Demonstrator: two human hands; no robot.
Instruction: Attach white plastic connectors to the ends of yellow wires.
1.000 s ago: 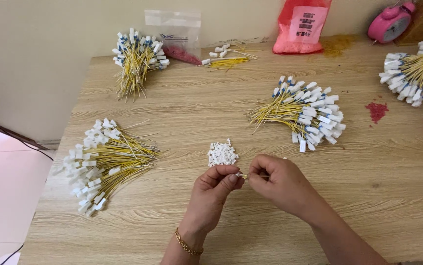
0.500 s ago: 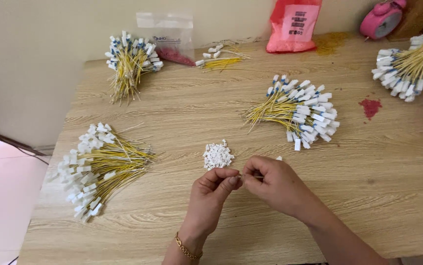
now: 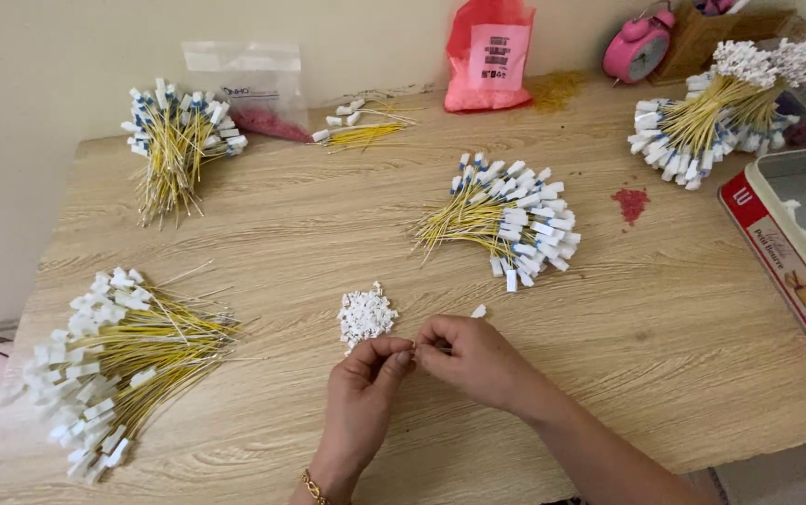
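Wood-grain table against a pale wall, with pink floor showing at the left edge. Both hands meet near the front middle: left hand and right hand have fingertips pinched together on a tiny white piece with a thin wire, too small to make out. Small pile of white connectors lies just beyond the left hand, one loose connector just beside the right. Yellow wire bundle sits front left, middle bundle beyond the hands, far-left bundle and far-right bundle near the back. Red tin tray is at the right edge; pink bag, clear bag and pink alarm clock along the wall. Versus half a second ago the hands stay in the same pinch; only the view has shifted slightly. Bare table lies right of the hands up to the tray.
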